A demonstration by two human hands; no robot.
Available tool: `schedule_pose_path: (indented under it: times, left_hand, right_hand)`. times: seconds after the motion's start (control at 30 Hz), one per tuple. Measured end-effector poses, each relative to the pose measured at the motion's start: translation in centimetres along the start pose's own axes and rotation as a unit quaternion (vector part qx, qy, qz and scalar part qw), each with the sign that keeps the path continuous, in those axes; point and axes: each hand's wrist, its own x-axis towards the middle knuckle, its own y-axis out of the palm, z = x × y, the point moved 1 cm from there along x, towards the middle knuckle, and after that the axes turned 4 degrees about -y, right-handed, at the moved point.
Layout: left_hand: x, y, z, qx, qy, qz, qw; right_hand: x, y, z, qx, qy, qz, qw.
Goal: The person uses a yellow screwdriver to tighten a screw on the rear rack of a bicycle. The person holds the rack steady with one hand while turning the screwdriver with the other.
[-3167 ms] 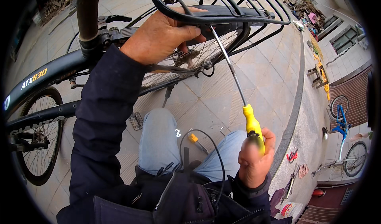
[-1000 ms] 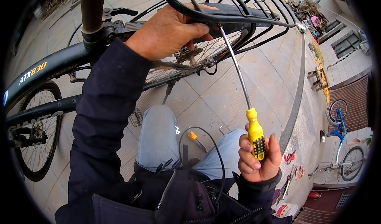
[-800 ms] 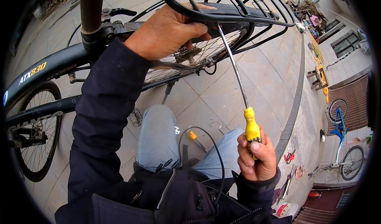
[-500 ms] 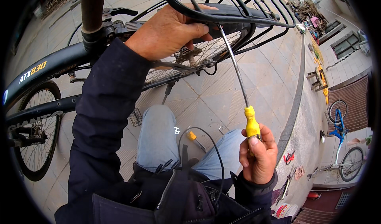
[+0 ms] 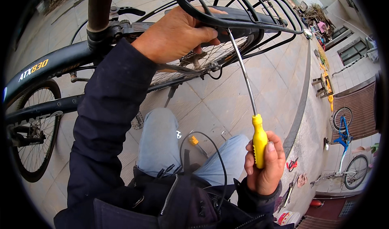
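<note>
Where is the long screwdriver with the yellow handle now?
In the head view, the yellow-handled screwdriver is right of centre, held by the right hand; it slants up-left to the black tubular rack of the bicycle, near the left hand.

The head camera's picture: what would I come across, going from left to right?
A bicycle wheel → the person's left hand → the held yellow-handled screwdriver → a small red item on the ground → a crumpled pinkish item → a blue-and-white bicycle.

glossy plast. screwdriver handle, smooth mtl. shaft, matt cloth slv.
</note>
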Motion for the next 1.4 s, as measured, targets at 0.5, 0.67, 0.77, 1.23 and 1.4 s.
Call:
schedule_pose_path:
  times: [0.5, 0.67, 0.77, 1.23, 1.4]
  left_hand:
    - [0.1, 0.0, 0.1, 0.016, -0.006, 0.003, 1.0]
    - [0.0, 0.0, 0.1, 0.019, -0.009, 0.003, 1.0]
    - [0.0, 0.0, 0.0, 0.015, -0.007, 0.003, 1.0]
    - [-0.2, 0.1, -0.1, -0.006, -0.001, -0.006, 1.0]
    - [-0.1, 0.1, 0.0, -0.007, -0.004, -0.005, 1.0]
  right_hand:
    - [0.4, -0.1, 0.1, 0.115, 0.112, 0.073, 0.984]
    - [0.2, 0.1, -0.5, 0.061, 0.059, 0.017, 0.996]
    - [0.1, -0.1, -0.6, 0.04, 0.049, -0.005, 0.998]
    - [0.3, 0.0, 0.3, 0.087, 0.084, -0.004, 0.993]
    - [0.3, 0.0, 0.2, 0.084, 0.042, 0.082, 0.992]
